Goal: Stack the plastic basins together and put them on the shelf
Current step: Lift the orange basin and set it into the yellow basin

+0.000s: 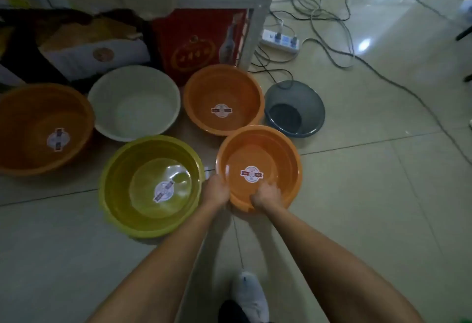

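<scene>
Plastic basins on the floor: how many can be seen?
6. A large orange plastic basin far left, a white one, an orange one and a dark grey one behind; a yellow-green one in front; an orange one held by both hands.

Spread on the tiled floor in two rows. At the back, left to right: far-left basin, second basin, third basin, then end basin, tipped on its side. In front: front-left basin beside front-right basin, left hand and right hand gripping its near rim. Behind the rows, shelf post, with carton and box to its left; power strip to its right.
</scene>
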